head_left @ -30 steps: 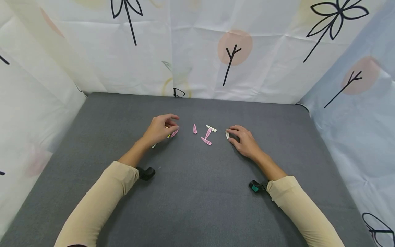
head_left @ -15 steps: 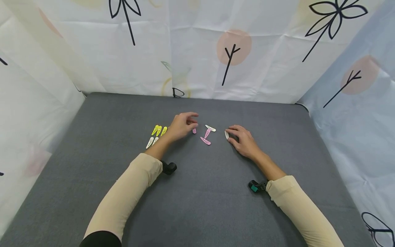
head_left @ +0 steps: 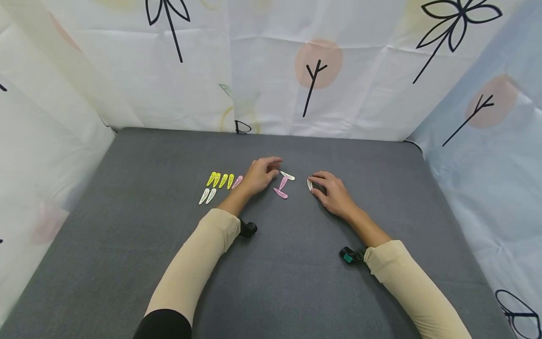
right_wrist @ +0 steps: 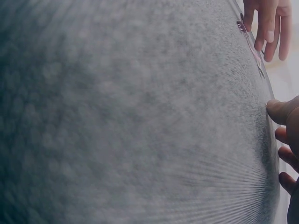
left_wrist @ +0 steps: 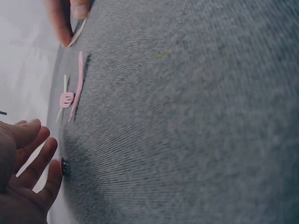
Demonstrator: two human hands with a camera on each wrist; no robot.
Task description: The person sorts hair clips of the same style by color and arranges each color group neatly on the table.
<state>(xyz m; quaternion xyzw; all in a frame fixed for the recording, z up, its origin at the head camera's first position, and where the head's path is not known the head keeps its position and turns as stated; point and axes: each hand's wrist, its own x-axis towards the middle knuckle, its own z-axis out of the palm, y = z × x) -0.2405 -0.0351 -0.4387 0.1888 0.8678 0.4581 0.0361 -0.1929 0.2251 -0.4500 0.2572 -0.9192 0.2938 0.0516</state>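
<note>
My left hand [head_left: 259, 176] hovers just left of a small cluster of snap hair clips, its fingers loosely bent with nothing between them. Closest to its fingertips is a white hair clip [head_left: 288, 175], touching a pink hair clip [head_left: 283, 182]; another pink hair clip [head_left: 280, 193] lies below. In the left wrist view, a dark-toothed clip [left_wrist: 66, 167] shows beside the little finger; the head view hides it beneath the hand. My right hand [head_left: 333, 194] rests at the right, pinching a white hair clip [head_left: 309, 184] between thumb and fingertips.
Left of my left hand, several yellow hair clips [head_left: 223, 181] and a pink hair clip [head_left: 237, 182] form a row. Two white hair clips [head_left: 207, 196] lie below it. The grey table [head_left: 296, 282] ends at a patterned curtain [head_left: 271, 66].
My left hand has left the pink clip at the row's end and moved right, over another pink clip and up to the cluster. My right hand stays on its white clip.
</note>
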